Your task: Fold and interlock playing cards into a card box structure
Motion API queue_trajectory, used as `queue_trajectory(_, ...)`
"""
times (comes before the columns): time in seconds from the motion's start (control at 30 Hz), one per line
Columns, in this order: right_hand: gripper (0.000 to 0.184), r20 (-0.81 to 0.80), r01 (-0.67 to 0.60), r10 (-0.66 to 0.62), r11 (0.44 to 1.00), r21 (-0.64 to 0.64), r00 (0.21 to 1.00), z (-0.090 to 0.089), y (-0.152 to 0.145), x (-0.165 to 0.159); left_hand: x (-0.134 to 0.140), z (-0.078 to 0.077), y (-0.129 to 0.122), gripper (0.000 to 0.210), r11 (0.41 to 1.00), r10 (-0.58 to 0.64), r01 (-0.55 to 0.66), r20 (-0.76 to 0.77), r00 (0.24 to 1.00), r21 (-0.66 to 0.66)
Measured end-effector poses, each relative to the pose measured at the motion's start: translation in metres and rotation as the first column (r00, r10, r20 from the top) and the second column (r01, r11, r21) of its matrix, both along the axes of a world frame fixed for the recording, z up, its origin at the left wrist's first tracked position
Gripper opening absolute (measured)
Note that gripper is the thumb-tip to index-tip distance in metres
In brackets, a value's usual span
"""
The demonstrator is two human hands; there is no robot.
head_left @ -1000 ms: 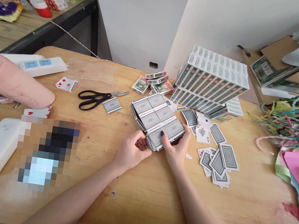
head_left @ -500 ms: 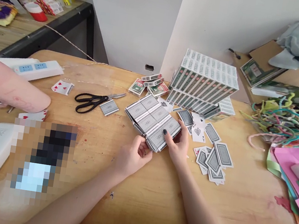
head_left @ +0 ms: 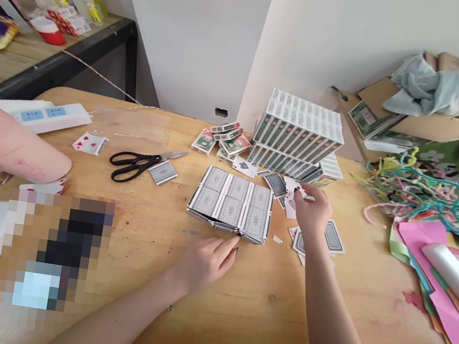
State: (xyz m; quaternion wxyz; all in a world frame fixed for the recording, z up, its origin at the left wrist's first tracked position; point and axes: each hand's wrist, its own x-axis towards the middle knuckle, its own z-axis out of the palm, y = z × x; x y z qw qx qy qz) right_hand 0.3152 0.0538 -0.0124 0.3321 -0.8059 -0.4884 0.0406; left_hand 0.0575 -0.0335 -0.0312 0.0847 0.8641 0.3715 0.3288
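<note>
A box-like piece [head_left: 233,201] covered in grey-backed playing cards lies on the table, with gaps showing along its front edge. Just in front of it is my left hand [head_left: 205,260], fingers stretched forward, a fingertip at the front edge and the thumb apart. My right hand [head_left: 314,210] reaches over the loose cards to the right, finger and thumb closed on a white-faced playing card [head_left: 293,185]. Beside it lie a grey-backed card [head_left: 275,183] and another face-up card [head_left: 290,205]. More cards [head_left: 335,238] are partly hidden behind my right wrist.
Black-handled scissors [head_left: 135,165] and a small card-covered square [head_left: 163,172] lie to the left. Stacked card boxes [head_left: 300,131] stand at the back, near loose card packs [head_left: 229,140]. Pipe cleaners [head_left: 416,194] and coloured paper [head_left: 434,271] sit at right, a power strip [head_left: 48,115] at left.
Both hands have let go of the card-covered piece, which now rests flat and turned. My right hand has moved right and pinches a loose card. My left hand has drawn slightly toward me.
</note>
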Motion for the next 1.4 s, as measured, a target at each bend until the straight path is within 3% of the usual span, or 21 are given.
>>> queue_trajectory(0.1,0.035,0.036,-0.053,0.056,0.995,-0.082,0.998,0.0,0.013,0.007,-0.001,0.0,0.0,0.024,1.0,-0.03,0.03,0.031,0.999,0.01)
queue_trajectory(0.27,0.015,-0.003,-0.125,0.127,0.975,-0.184,0.992,-0.006,0.024,-0.002,-0.007,0.0,0.001,0.022,0.999,-0.043,0.041,0.064,0.997,0.029)
queue_trajectory(0.37,0.019,-0.066,-0.103,0.094,0.983,-0.153,0.993,0.0,0.025,0.002,-0.011,0.0,0.003,0.023,0.999,-0.036,0.033,0.117,0.992,0.029)
queue_trajectory(0.53,0.03,-0.295,-0.103,0.092,0.994,-0.021,0.951,0.026,0.019,0.019,-0.019,-0.001,0.007,0.025,1.0,0.004,-0.004,0.235,0.972,0.001)
queue_trajectory(0.6,0.028,-0.478,-0.145,0.155,0.988,0.059,0.864,0.039,0.013,0.019,-0.021,-0.001,0.008,0.026,1.0,0.009,-0.001,0.305,0.952,-0.024)
queue_trajectory(0.67,0.023,-0.78,-0.154,0.253,0.968,0.201,0.572,0.05,0.005,0.012,-0.022,0.002,0.007,0.025,0.999,0.014,-0.002,0.357,0.934,-0.035)
queue_trajectory(0.7,0.024,-0.855,-0.154,0.274,0.961,0.229,0.44,0.055,0.0,0.005,-0.022,0.004,0.007,0.025,0.999,0.027,-0.012,0.373,0.927,-0.043)
queue_trajectory(0.77,0.024,-0.915,-0.171,0.28,0.956,0.238,0.29,0.063,-0.011,-0.013,-0.02,0.01,0.006,0.022,0.987,0.084,-0.012,0.459,0.885,-0.158)
queue_trajectory(0.83,0.023,-0.935,-0.253,0.279,0.942,0.222,0.219,0.067,-0.021,-0.034,-0.017,0.019,0.006,0.023,0.912,0.187,0.094,0.608,0.772,-0.4)
queue_trajectory(0.9,0.022,-0.949,-0.339,0.269,0.919,0.202,0.163,0.067,-0.03,-0.055,-0.013,0.029,0.007,0.032,0.755,0.3,0.298,0.712,0.635,-0.584)
queue_trajectory(0.97,0.026,-0.958,-0.425,0.258,0.886,0.183,0.124,0.066,-0.035,-0.072,-0.012,0.036,0.009,0.029,0.648,0.394,0.393,0.728,0.561,-0.653)
queue_trajectory(1.03,0.027,-0.968,-0.489,0.233,0.858,0.158,0.097,0.064,-0.038,-0.084,-0.013,0.041,0.012,0.02,0.616,0.433,0.407,0.722,0.54,-0.675)
queue_trajectory(1.1,0.025,-0.976,-0.531,0.205,0.837,0.136,0.074,0.063,-0.037,-0.089,-0.017,0.044,0.016,0.014,0.62,0.383,0.427,0.729,0.567,-0.658)
queue_trajectory(1.2,0.025,-0.985,-0.576,0.168,0.808,0.119,0.032,0.065,-0.032,-0.091,-0.024,0.052,0.024,0.009,0.664,0.194,0.482,0.754,0.627,-0.572)
queue_trajectory(1.3,0.025,-0.988,-0.617,0.156,0.777,0.126,-0.006,0.072,-0.028,-0.09,-0.03,0.065,0.036,0.011,0.794,-0.022,0.428,0.684,0.729,-0.431)
queue_trajectory(1.4,0.024,-0.967,-0.617,0.253,0.768,0.174,0.043,0.081,-0.027,-0.086,-0.035,0.073,0.052,0.012,0.924,-0.122,0.283,0.504,0.855,-0.257)
